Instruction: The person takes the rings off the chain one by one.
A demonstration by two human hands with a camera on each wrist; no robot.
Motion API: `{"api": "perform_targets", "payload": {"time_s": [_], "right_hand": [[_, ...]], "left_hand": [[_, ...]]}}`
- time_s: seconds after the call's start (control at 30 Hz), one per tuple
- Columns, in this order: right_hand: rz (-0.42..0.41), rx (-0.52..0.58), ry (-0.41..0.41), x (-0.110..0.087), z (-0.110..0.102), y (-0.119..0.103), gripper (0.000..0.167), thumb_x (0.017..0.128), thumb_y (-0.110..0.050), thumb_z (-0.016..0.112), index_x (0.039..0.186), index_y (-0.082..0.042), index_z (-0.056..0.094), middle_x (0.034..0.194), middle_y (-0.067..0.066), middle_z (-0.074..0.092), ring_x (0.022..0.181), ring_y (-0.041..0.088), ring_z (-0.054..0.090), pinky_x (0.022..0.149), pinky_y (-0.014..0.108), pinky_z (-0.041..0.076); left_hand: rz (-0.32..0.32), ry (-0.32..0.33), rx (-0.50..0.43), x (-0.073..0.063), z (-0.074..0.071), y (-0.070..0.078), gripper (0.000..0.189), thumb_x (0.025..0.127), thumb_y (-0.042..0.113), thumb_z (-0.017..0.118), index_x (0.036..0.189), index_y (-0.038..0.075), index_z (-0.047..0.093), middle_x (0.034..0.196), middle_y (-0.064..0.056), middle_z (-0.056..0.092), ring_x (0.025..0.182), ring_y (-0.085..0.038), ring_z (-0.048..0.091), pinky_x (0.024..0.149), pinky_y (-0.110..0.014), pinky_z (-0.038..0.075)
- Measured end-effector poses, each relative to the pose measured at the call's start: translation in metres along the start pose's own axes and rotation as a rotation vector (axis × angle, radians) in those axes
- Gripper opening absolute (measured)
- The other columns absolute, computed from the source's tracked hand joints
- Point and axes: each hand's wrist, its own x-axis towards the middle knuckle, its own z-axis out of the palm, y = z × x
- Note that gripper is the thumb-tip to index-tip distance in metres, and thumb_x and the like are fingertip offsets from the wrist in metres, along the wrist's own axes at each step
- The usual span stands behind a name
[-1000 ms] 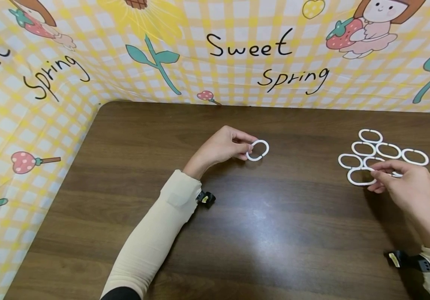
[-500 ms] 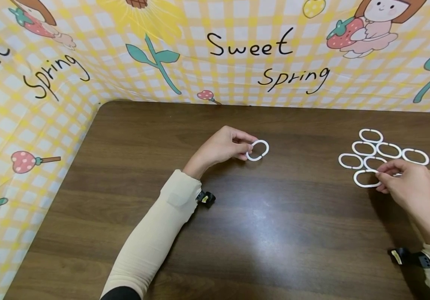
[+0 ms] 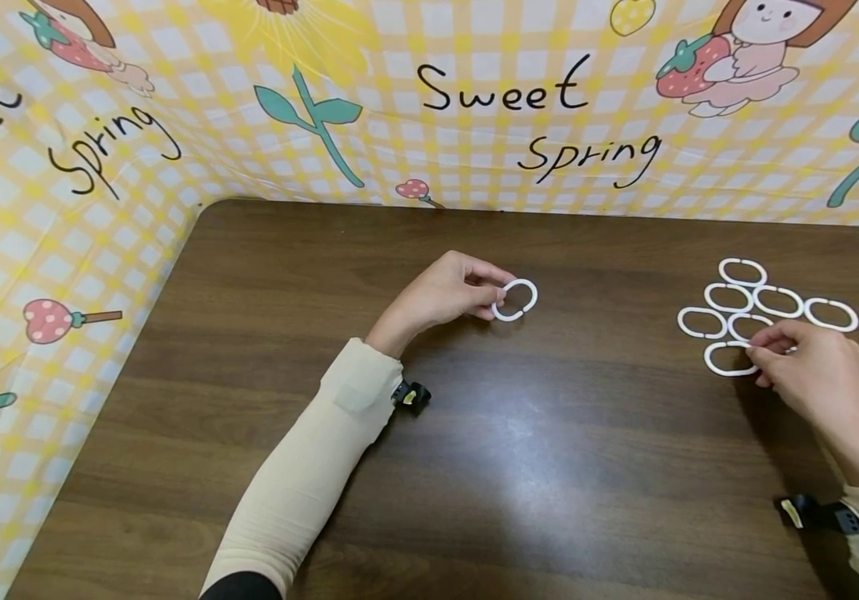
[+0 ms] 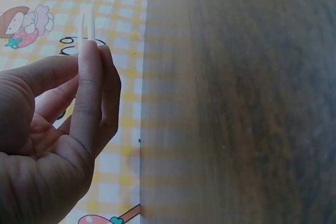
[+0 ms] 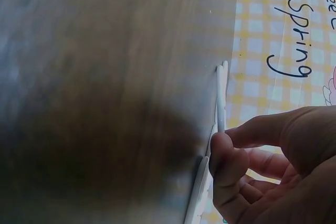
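Observation:
My left hand point(image 3: 440, 290) pinches a white plastic ring point(image 3: 536, 297) with a small split in it, between thumb and fingertips, over the middle of the table. In the left wrist view this ring point(image 4: 92, 29) is seen nearly edge-on above the fingertips. Over at the right, thumb and fingers of my right hand point(image 3: 822, 375) grip a white oval split ring point(image 3: 729, 374) at the near side of a group of similar rings point(image 3: 702, 336). The right wrist view shows the gripped ring point(image 5: 220, 100) edge-on. The right hand partly hides the group's near right part.
The brown wooden table point(image 3: 429, 500) is backed by a yellow checked cloth point(image 3: 369, 158) along its far and left sides. Both wrists wear a small black camera; the left one point(image 3: 412, 398) sits just above the table in the head view.
The right hand has shifted a little to the right and nearer with its ring, then almost stopped. The left hand holds its ring in the same place.

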Motion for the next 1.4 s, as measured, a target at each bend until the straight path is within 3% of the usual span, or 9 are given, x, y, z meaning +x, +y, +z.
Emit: {"api": "perform_targets", "payload": {"time_s": [0.43,0.8,0.9,1.07,1.27,1.4], "right_hand": [[-0.002,0.011,0.001,0.001,0.001,0.002,0.015,0.095,-0.010,0.067,0.092,0.003,0.072,0.050,-0.023,0.058,0.045,-0.012,0.051,0.049,0.019,0.038],[0.060,0.129,-0.013,-0.003,-0.001,0.003,0.017,0.098,-0.008,0.065,0.098,0.008,0.070,0.053,-0.027,0.058,0.048,-0.008,0.055,0.047,0.016,0.042],[0.058,0.259,-0.032,-0.002,-0.002,0.004,0.012,0.097,-0.003,0.065,0.090,-0.007,0.073,0.055,-0.025,0.061,0.050,-0.006,0.058,0.048,0.016,0.044],[0.040,0.420,-0.039,-0.001,-0.003,0.008,0.043,0.096,0.002,0.065,0.078,-0.037,0.069,0.058,-0.020,0.065,0.051,-0.002,0.060,0.049,0.014,0.045],[0.039,0.440,-0.046,-0.002,-0.005,0.008,0.038,0.098,0.000,0.065,0.081,-0.034,0.072,0.059,-0.018,0.067,0.052,-0.001,0.061,0.050,0.015,0.046],[0.045,0.464,-0.045,-0.004,-0.007,0.008,0.039,0.098,-0.001,0.066,0.081,-0.035,0.073,0.059,-0.017,0.068,0.051,-0.001,0.061,0.050,0.015,0.045]], "left_hand": [[-0.006,-0.001,0.003,0.002,0.000,-0.001,0.028,0.100,0.001,0.063,0.127,-0.005,0.071,0.110,-0.027,0.072,0.075,-0.010,0.070,0.080,-0.033,0.064],[-0.028,-0.043,0.032,0.004,0.011,-0.004,0.026,0.101,0.002,0.065,0.125,-0.002,0.074,0.105,-0.020,0.075,0.072,-0.009,0.070,0.078,-0.030,0.063],[-0.031,-0.066,0.052,0.006,0.018,-0.003,0.026,0.100,0.001,0.065,0.125,-0.001,0.074,0.106,-0.018,0.076,0.072,-0.008,0.069,0.077,-0.027,0.063],[0.006,-0.119,0.107,0.012,0.033,0.005,0.029,0.100,0.001,0.063,0.127,0.000,0.074,0.109,-0.018,0.077,0.072,-0.006,0.066,0.076,-0.027,0.062],[0.017,-0.159,0.198,0.021,0.054,0.013,0.030,0.102,0.002,0.060,0.129,0.003,0.073,0.109,-0.014,0.077,0.072,-0.005,0.065,0.076,-0.025,0.062],[0.013,-0.160,0.203,0.028,0.070,0.019,0.029,0.102,0.002,0.061,0.128,0.004,0.074,0.104,-0.013,0.078,0.069,-0.007,0.066,0.073,-0.028,0.062]]}}
